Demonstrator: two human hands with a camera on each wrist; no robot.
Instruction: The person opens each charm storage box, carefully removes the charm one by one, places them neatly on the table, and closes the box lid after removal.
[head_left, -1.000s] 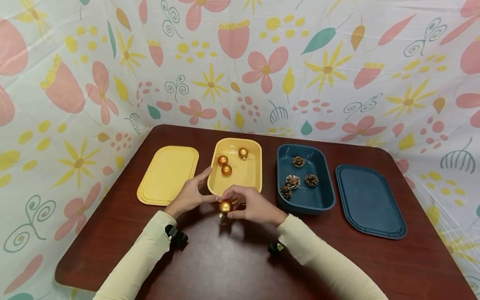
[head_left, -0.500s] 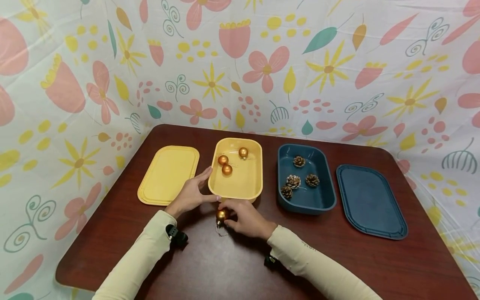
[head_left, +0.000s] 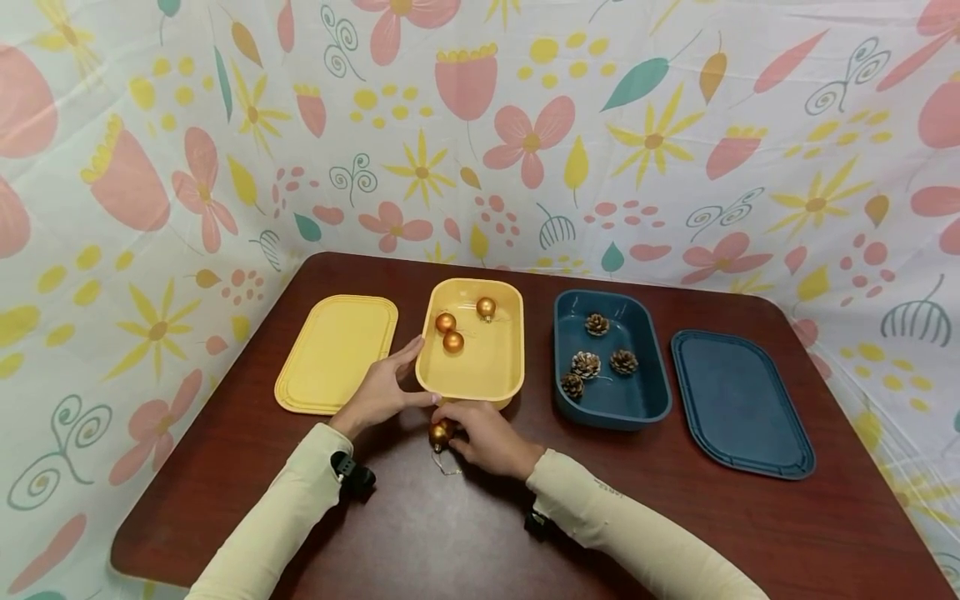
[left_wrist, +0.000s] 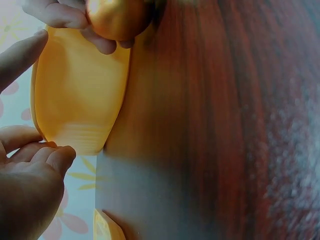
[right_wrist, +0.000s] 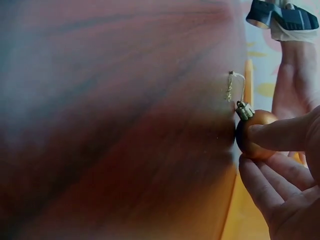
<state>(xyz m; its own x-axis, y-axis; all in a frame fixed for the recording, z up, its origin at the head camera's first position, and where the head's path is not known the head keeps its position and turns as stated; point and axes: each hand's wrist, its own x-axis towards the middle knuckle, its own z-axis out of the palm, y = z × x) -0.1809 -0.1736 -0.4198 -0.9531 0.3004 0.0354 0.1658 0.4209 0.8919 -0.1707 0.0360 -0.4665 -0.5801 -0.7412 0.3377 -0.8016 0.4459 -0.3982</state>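
Observation:
My right hand point(head_left: 487, 437) pinches a gold Christmas ball point(head_left: 439, 433) between thumb and fingers, just in front of the yellow container point(head_left: 491, 367). In the right wrist view the ball point(right_wrist: 262, 118) shows its metal cap and a thin string loop, lying close over the tabletop. My left hand point(head_left: 377, 393) holds the container's near left corner, thumb along the front wall and fingers at the left side. Inside that container lie three more gold balls point(head_left: 453, 342). The left wrist view shows the container point(left_wrist: 80, 90) from the side, with the held ball point(left_wrist: 117, 20) at the top.
A yellow lid point(head_left: 337, 354) lies left of the yellow container. To the right stands a blue container point(head_left: 637, 408) with several pinecones point(head_left: 586, 364), and beyond it a blue lid point(head_left: 742, 404). All rest on a dark wooden table point(head_left: 465, 542) backed by a flowered cloth point(head_left: 660, 225).
My right hand, with the gold ball, has moved down and slightly left toward me, away from the yellow container's front wall. The left hand has stayed in place.

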